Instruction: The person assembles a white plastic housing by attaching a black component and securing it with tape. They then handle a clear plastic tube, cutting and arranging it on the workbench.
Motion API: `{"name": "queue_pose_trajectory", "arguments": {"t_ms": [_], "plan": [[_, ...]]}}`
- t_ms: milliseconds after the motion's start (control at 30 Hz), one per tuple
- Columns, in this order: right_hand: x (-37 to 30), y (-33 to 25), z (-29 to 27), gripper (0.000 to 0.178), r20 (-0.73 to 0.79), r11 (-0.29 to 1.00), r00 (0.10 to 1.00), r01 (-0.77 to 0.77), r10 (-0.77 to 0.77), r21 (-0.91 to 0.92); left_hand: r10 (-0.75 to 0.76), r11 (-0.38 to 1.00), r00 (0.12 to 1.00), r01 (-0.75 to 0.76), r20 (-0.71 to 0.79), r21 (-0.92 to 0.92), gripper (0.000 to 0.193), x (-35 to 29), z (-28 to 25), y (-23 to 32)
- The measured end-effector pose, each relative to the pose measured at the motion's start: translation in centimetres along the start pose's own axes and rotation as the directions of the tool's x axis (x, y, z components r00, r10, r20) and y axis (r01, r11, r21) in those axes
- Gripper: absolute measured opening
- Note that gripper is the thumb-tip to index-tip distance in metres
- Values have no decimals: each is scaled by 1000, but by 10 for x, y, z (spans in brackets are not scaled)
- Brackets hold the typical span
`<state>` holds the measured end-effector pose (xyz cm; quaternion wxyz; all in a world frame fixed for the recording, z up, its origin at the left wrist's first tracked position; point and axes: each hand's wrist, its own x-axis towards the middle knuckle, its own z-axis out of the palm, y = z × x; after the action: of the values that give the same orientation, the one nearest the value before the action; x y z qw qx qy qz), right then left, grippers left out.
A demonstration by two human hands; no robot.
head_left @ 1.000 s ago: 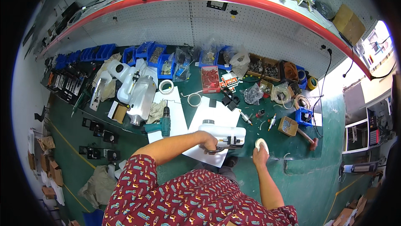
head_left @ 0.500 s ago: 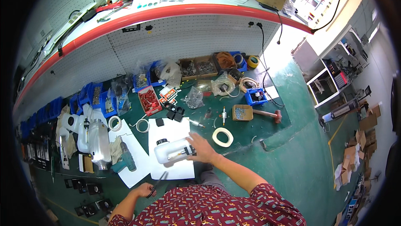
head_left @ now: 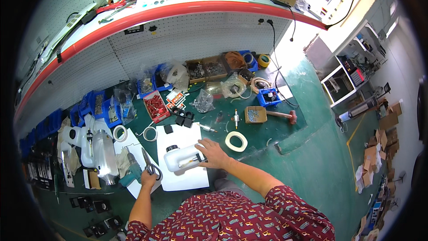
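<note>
A white plastic bottle (head_left: pixel 179 160) with a black cap lies on its side on white paper (head_left: pixel 191 183). A small brass-and-black fitting shows along its near side. My right hand (head_left: pixel 216 154) is closed over the bottle's right end. In my left hand (head_left: pixel 149 179) is a pair of black-handled scissors (head_left: pixel 146 157), blades pointing away from me. The scissors are over a second white sheet, just right of a teal cordless drill (head_left: pixel 132 169). My left fingers are wrapped at the handles.
Beyond the paper are a tape roll (head_left: pixel 236 141), a box of small blue parts (head_left: pixel 255 115), a mallet (head_left: pixel 292 117) and a red box (head_left: pixel 156 107). To the left stand another white bottle (head_left: pixel 87 152) and a silver canister (head_left: pixel 105 154). A red-edged shelf (head_left: pixel 196 7) spans the back.
My left hand has come up from near my body onto the bench with the scissors, which now point away from me. My right hand stays on the bottle. The whole view has shifted slightly.
</note>
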<state>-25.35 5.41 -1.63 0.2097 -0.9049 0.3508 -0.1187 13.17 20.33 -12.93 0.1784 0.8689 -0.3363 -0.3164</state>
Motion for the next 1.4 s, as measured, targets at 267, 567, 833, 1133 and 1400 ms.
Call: {"name": "queue_pose_trajectory", "arguments": {"t_ms": [267, 567, 833, 1133, 1400], "plan": [[5, 11, 4, 90, 31, 997, 998, 48, -46, -65, 356, 905, 849, -418, -392, -83, 53, -3, 13, 53], [63, 166, -42, 44, -460, 985, 878, -68, 134, 158, 621, 760, 783, -593, -27, 264, 82, -115, 35, 204], [138, 336, -57, 16, -262, 823, 927, -362, 269, -437, 426, 879, 897, -378, -119, 291, 79, -140, 60, 229], [160, 363, -120, 19, -590, 834, 591, -348, 550, 428, 451, 892, 813, -411, -368, 187, 68, -139, 62, 294], [141, 345, -202, 31, -100, -39, 675, 188, 731, 981, 559, 736, 736, -653, -381, -180, 55, -72, 93, 435]]}}
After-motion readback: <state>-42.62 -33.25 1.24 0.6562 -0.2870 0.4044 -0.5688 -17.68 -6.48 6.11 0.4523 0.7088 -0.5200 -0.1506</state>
